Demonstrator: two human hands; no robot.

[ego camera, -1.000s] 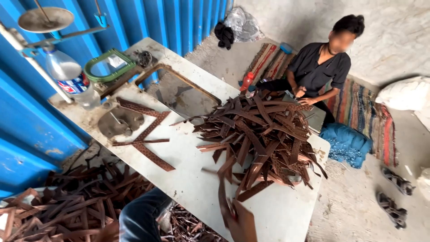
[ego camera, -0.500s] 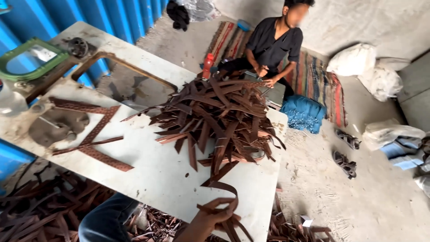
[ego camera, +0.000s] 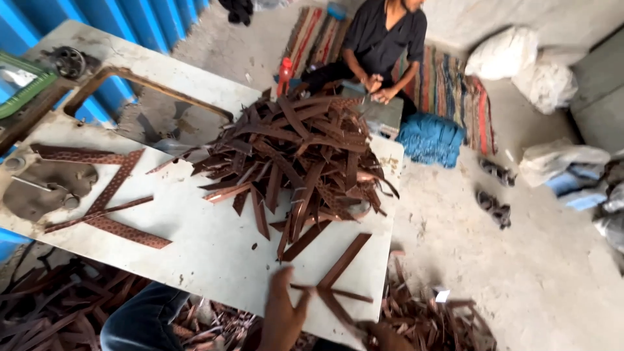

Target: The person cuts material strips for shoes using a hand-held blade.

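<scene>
while the left hand [ego camera: 283, 315] rests open, fingers spread and holding nothing, the brown leather strip [ego camera: 343, 261] slants up-right just beside it, right hand [ego camera: 389, 337] mostly hidden.

The left hand [ego camera: 284, 316] is motion-blurred and runs off the bottom edge at the wrist, while the right hand [ego camera: 389, 337] shows only as a smeared sliver there, its grip impossible to read. The seated person [ego camera: 380, 40] beyond the worktop [ego camera: 195, 253] is cropped at the top edge, and whatever that person's hands hold is too small to tell.
</scene>
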